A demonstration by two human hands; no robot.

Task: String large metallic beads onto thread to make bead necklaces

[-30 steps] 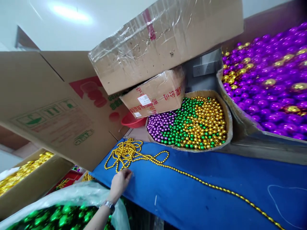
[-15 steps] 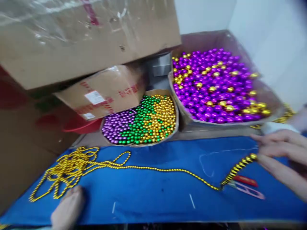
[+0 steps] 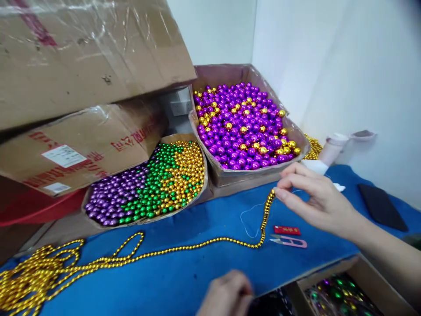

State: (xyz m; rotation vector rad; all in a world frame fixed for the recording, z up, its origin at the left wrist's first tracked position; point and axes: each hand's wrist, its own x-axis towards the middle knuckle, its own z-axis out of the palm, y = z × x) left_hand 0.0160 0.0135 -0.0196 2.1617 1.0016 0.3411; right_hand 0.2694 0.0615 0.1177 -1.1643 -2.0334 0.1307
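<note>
My right hand (image 3: 311,197) pinches the end of a gold bead string (image 3: 210,241) between thumb and fingertips, lifting that end off the blue cloth (image 3: 164,289). From there the string runs left across the cloth into a tangled heap of gold beads (image 3: 36,272). A thin clear thread (image 3: 245,221) loops on the cloth beside the raised end. Below the right hand lie pink thread snips (image 3: 292,242) and a small red packet (image 3: 287,230). My left hand (image 3: 226,294) is at the front edge, somewhat blurred, its fingers curled; whatever they may hold is hidden.
Behind the cloth stand a carton of purple and gold beads (image 3: 243,171) and a lower box of purple, green and gold beads (image 3: 206,184). Large cartons (image 3: 85,57) overhang the left. A dark flat object (image 3: 381,206) lies right; an open box (image 3: 302,294) sits below the front edge.
The view has swung to the right. My left hand has moved right from beside the gold heap to the front edge. My right hand still holds the string's end, now raised more steeply.
</note>
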